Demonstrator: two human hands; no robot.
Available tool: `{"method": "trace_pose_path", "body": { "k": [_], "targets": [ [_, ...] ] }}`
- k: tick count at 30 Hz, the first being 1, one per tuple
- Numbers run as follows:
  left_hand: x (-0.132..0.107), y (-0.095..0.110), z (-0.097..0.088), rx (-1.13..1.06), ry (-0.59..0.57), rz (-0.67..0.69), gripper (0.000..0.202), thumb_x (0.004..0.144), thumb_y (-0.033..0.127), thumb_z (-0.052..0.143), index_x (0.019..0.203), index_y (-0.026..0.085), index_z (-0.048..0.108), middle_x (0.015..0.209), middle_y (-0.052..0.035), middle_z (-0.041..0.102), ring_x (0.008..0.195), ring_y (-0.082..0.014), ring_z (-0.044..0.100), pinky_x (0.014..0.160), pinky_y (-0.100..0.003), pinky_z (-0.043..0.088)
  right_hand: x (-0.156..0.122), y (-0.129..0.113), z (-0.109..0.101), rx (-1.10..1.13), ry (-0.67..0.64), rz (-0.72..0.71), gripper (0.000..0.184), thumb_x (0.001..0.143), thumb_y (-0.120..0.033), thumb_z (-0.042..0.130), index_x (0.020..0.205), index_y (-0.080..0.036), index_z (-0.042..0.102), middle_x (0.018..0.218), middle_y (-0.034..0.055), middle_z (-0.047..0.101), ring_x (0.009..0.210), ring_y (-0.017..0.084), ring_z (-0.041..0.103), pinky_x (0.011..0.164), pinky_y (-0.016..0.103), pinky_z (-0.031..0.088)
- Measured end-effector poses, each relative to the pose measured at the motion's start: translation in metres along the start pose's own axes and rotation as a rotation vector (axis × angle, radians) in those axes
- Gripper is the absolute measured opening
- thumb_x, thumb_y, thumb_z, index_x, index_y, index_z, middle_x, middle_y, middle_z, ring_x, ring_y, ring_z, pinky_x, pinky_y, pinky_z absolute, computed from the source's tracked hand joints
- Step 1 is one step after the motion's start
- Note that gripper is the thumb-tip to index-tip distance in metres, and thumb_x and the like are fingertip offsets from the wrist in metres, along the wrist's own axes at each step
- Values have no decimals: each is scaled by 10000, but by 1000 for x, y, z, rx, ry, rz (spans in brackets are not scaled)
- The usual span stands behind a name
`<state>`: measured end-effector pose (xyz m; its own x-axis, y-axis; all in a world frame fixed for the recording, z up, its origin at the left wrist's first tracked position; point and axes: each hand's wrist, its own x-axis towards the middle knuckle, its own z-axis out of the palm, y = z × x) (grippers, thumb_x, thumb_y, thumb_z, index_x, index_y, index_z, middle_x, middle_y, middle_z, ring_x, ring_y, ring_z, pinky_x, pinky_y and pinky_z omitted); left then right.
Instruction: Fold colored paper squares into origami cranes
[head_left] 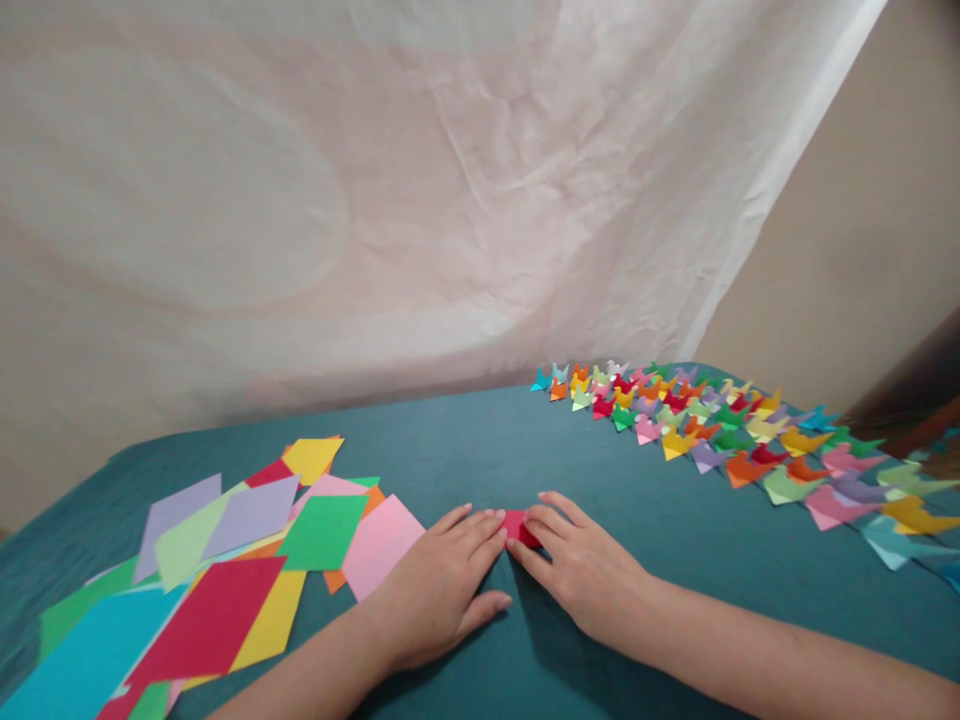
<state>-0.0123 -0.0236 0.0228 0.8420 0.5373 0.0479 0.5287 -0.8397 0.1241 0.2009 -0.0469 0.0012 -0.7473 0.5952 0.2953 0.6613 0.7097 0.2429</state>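
A small piece of folded red paper [517,527] lies on the table between my hands, partly covered by fingertips. My left hand [442,580] rests with its fingers stretched out, their tips on the paper's left side and the thumb held apart. From the other side, my right hand [581,560] has its thumb and bent fingers closed on the paper's right side. How the paper is folded beneath my fingers is hidden.
On the left, loose paper sheets in several colours overlap, among them a red sheet [214,615] and a green sheet [326,530]. Rows of small folded paper birds [679,443] stand at the right. A dark teal cloth [457,430] covers the table; a pale sheet [420,200] hangs behind.
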Motion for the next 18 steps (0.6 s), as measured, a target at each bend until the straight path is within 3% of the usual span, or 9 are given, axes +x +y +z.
{"method": "trace_pose_path", "body": {
  "k": [12,18],
  "targets": [
    [0,-2,1,49,24,25,514,909,496,393,1285,152,460,1366,-123,453,1264,-241,408,1093,-421,212,-1,-1,-12,-29,-91,45,221,774,-186,631,970,-94,673,940,134,665,941,257,544,969,442,292],
    [-1,-4,1,50,44,39,498,912,500,380,1269,165,474,1363,-114,458,1258,-233,415,1093,-409,210,-3,3,-16,-26,-131,77,168,759,-183,665,906,-106,689,938,133,669,911,251,552,846,392,382]
  ]
}}
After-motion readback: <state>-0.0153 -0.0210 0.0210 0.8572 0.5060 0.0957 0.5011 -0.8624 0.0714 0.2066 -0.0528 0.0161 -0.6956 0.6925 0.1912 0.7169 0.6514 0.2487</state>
